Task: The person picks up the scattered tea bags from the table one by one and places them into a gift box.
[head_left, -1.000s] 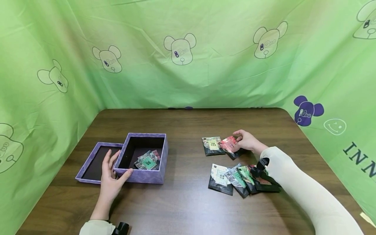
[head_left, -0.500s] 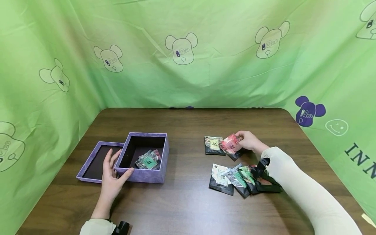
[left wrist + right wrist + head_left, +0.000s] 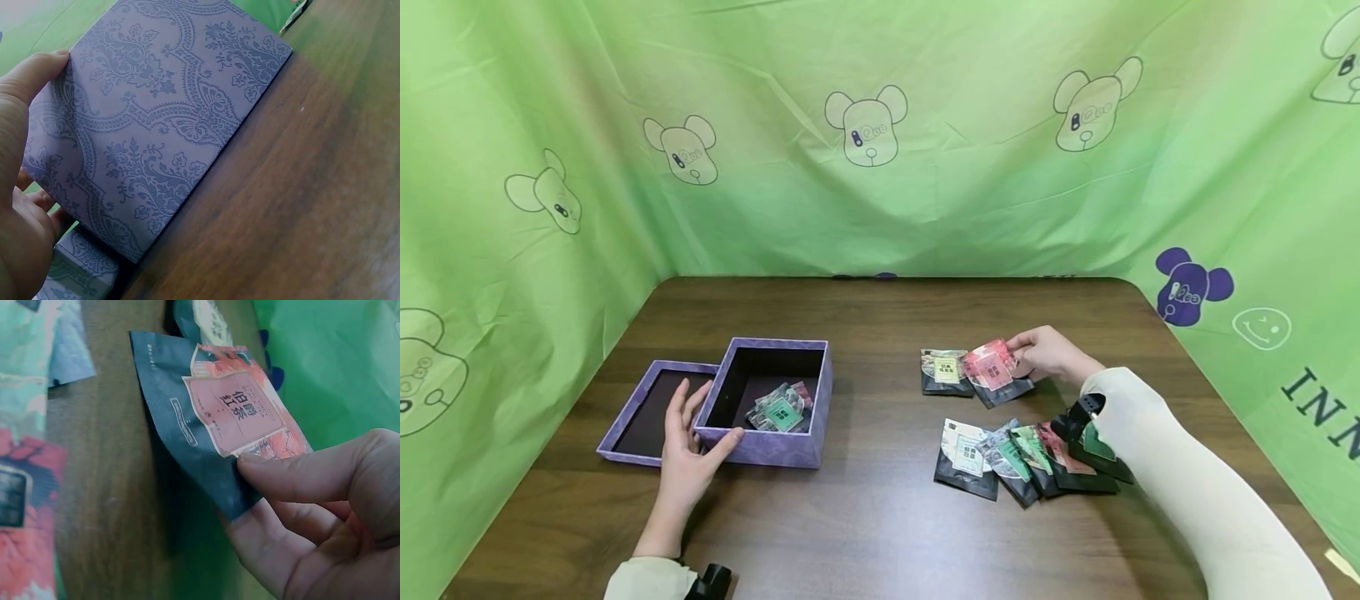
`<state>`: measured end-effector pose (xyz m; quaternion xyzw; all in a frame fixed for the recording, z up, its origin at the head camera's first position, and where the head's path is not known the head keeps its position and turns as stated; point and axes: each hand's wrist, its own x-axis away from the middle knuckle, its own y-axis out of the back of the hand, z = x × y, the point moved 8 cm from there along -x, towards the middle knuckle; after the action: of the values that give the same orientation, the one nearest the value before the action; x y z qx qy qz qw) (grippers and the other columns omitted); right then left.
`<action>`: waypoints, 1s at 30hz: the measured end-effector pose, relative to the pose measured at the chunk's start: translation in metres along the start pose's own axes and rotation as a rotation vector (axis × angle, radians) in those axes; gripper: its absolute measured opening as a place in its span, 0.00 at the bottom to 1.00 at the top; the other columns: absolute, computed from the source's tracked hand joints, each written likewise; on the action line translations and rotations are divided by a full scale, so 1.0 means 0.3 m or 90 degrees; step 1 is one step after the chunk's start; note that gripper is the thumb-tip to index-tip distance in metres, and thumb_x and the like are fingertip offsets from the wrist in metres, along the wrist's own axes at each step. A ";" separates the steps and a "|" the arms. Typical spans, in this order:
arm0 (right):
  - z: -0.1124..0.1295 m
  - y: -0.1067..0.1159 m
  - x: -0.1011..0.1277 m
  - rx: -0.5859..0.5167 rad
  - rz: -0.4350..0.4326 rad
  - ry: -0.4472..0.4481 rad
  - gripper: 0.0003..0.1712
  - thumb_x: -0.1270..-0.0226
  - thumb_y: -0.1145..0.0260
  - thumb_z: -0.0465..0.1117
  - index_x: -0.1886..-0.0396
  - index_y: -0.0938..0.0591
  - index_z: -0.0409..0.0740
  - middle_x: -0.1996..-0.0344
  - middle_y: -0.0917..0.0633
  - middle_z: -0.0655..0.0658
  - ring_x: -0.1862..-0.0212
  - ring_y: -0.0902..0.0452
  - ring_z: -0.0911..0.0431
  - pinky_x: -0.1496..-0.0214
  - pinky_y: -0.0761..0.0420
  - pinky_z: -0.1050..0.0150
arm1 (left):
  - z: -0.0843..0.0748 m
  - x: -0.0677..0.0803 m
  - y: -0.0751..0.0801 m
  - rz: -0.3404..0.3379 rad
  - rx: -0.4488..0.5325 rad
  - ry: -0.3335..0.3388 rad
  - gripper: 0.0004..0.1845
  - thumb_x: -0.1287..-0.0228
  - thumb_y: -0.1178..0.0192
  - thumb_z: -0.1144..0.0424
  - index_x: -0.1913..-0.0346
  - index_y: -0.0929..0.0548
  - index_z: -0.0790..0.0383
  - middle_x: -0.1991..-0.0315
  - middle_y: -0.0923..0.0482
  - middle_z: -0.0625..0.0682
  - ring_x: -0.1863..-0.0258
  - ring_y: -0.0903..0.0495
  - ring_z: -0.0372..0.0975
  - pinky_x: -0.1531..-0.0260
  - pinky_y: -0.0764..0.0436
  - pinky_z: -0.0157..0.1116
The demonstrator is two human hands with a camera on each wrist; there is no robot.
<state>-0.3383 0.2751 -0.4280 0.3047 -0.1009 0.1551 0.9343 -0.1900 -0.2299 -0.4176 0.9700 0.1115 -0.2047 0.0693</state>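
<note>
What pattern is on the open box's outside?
The box bears dark floral scrollwork on lilac, clearest in the left wrist view.

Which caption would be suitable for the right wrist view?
Right hand pinching a pink-labelled sachet above a wooden table.

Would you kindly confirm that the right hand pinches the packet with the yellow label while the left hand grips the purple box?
The label colour is wrong: the right hand pinches the packet with the pink-red label, as the right wrist view shows. The left hand does grip the purple box.
</note>
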 end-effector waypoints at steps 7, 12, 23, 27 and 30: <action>0.017 0.014 -0.002 -0.030 0.008 0.007 0.31 0.44 0.39 0.20 0.39 0.33 0.16 0.57 0.16 0.33 0.68 0.18 0.58 0.65 0.16 0.58 | 0.000 0.000 0.001 -0.001 0.000 -0.001 0.51 0.50 0.37 0.88 0.24 0.51 0.69 0.35 0.32 0.44 0.38 0.32 0.29 0.41 0.35 0.23; 0.023 0.009 -0.003 -0.059 0.011 -0.004 0.34 0.47 0.36 0.20 0.38 0.34 0.18 0.62 0.17 0.41 0.70 0.19 0.59 0.65 0.16 0.60 | -0.001 -0.001 0.000 -0.001 -0.002 0.003 0.51 0.50 0.37 0.88 0.24 0.51 0.69 0.34 0.32 0.44 0.38 0.32 0.28 0.41 0.36 0.23; 0.093 0.000 0.010 -0.094 0.024 0.020 0.33 0.43 0.40 0.19 0.36 0.35 0.22 0.69 0.17 0.47 0.73 0.18 0.58 0.71 0.17 0.62 | -0.004 -0.006 0.001 0.000 -0.002 0.007 0.50 0.50 0.37 0.88 0.25 0.52 0.72 0.33 0.32 0.53 0.38 0.33 0.28 0.41 0.35 0.23; 0.121 0.003 0.007 -0.088 0.021 0.026 0.34 0.44 0.39 0.19 0.35 0.35 0.22 0.69 0.16 0.46 0.72 0.18 0.57 0.69 0.17 0.62 | -0.002 -0.004 0.001 0.000 0.001 0.007 0.51 0.50 0.37 0.88 0.25 0.52 0.71 0.34 0.32 0.48 0.38 0.33 0.28 0.41 0.35 0.23; 0.142 -0.001 0.005 -0.098 0.024 0.025 0.34 0.44 0.38 0.19 0.35 0.35 0.22 0.69 0.16 0.46 0.72 0.18 0.57 0.69 0.17 0.62 | -0.002 -0.002 0.001 -0.001 0.008 0.005 0.51 0.50 0.37 0.88 0.25 0.51 0.70 0.34 0.32 0.45 0.38 0.32 0.29 0.41 0.35 0.23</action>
<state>-0.3407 0.2496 -0.3939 0.2267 -0.1000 0.1701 0.9538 -0.1904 -0.2303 -0.4169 0.9712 0.1110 -0.2015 0.0628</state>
